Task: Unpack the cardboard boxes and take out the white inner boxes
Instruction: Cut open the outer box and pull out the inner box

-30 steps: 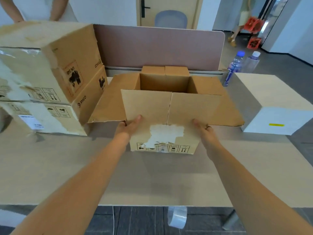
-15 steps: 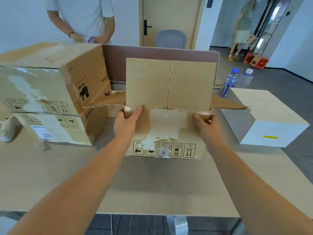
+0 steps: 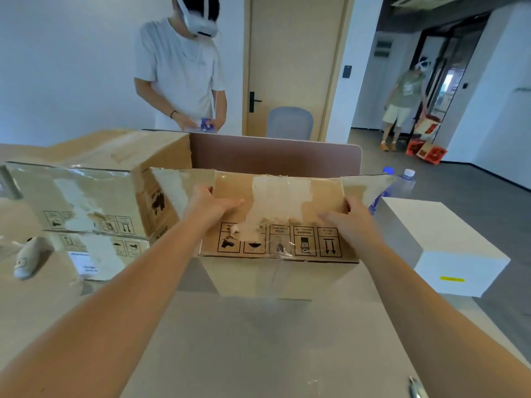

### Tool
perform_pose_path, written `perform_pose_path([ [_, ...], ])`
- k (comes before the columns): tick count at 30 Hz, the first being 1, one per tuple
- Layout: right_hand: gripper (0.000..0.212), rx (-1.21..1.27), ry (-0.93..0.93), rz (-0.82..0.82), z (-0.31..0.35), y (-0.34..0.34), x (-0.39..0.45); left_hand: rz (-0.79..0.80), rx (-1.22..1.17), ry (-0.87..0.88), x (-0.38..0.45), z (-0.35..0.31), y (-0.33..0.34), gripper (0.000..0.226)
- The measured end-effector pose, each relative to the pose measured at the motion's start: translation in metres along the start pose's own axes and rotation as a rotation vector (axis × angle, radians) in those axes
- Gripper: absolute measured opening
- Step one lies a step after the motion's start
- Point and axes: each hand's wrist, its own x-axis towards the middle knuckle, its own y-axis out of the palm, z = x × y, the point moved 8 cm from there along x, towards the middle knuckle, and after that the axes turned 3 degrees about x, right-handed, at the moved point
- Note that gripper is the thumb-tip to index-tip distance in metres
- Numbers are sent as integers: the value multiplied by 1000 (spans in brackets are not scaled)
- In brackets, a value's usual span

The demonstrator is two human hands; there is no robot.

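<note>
Now both hands hold the emptied cardboard box (image 3: 275, 216) up off the worktop (image 3: 258, 349), its printed side facing the camera and its side flaps splayed out to left and right. The left hand (image 3: 211, 203) grips the upper left edge, fingers curled over the panel; the right hand (image 3: 349, 222) clasps the right edge, thumb laid across the front and the fingers wrapped behind, where they cannot be seen. The step in hand looks like clearing this spent carton away. To do it well, I would keep both grips high and even so the loose flaps do not swing into the water bottles (image 3: 398, 182) behind the right flap, and carry the box clear of the stacked cartons (image 3: 94, 196) at the left before letting go. Torn tape on the front is slack, so the grip belongs on bare cardboard, not on the tape. One white inner box (image 3: 442, 242) already sits on the worktop just right of the right hand, close beside the carton but apart from it. The stacked cartons, near the left forearm, appear closed and probably come next
</note>
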Motion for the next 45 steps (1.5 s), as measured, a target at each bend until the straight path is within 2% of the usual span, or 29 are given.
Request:
perform_pose_path([
  [2,54,-19,23,30,-2,3,10,73,-7,7,7,-2,3,68],
  [6,77,-85,80,56,-7,6,25,261,11,5,17,-1,18,77],
  [10,73,50,112,9,-15,7,29,209,-24,-3,22,2,17,79],
  [14,65,216,131,52,-27,7,23,259,-250,23,12,8,19,58],
  [18,68,381,163,122,-48,19,18,380,-332,32,4,35,31,78],
  [20,71,380,151,90,-58,25,18,304,-302,26,9,52,35,79],
  [23,69,358,150,7,-74,29,20,147,-288,-12,15,62,36,64],
  [25,66,332,152,-18,-81,33,21,143,-296,-18,17,65,41,56],
  [28,63,256,139,-54,-89,38,19,182,-287,-5,14,74,51,58],
  [32,59,255,194,-124,-98,40,20,90,-328,-19,14,81,47,58],
  [36,58,192,139,-196,-86,33,16,16,-311,-39,19,75,36,69],
  [40,75,170,11,-192,-55,23,19,30,-219,55,18,48,30,70],
  [43,93,40,-44,-140,-35,19,25,13,-123,170,17,20,28,86],
  [45,96,4,-45,-139,-27,13,27,-24,-25,218,16,4,27,89],
])
